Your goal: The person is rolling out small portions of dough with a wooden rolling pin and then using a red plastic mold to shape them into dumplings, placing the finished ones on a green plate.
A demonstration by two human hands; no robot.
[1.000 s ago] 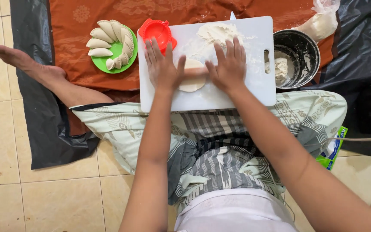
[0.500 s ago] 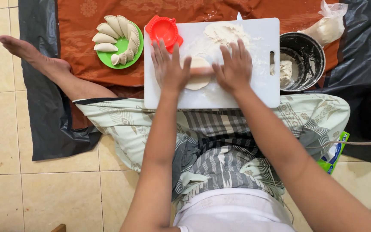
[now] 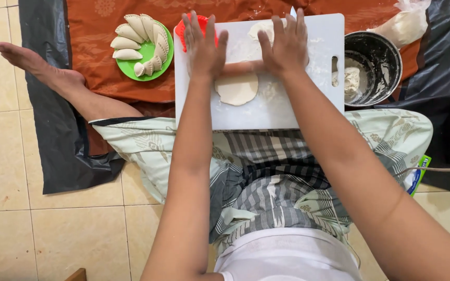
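Observation:
A white cutting board (image 3: 308, 112) lies across my lap's far edge on a rust-coloured cloth. A wooden rolling pin (image 3: 240, 66) lies crosswise on the board. My left hand (image 3: 202, 44) and my right hand (image 3: 286, 44) rest flat on its two ends, fingers stretched and apart. A flat round disc of pale dough (image 3: 237, 89) lies on the board, its far edge under the pin. Beyond the pin, another lump of dough (image 3: 259, 28) sits in loose flour.
A red round mould (image 3: 182, 31) sits at the board's far left corner, partly under my left hand. A green plate (image 3: 149, 56) holds several folded dumplings. A dark metal pot (image 3: 386, 78) with dough stands to the right, a flour bag (image 3: 407, 23) behind it. My bare foot (image 3: 27, 60) lies at left.
Both hands have pushed the rolling pin away from me across the board. The dough disc, covered by my hands before, now shows on the near side.

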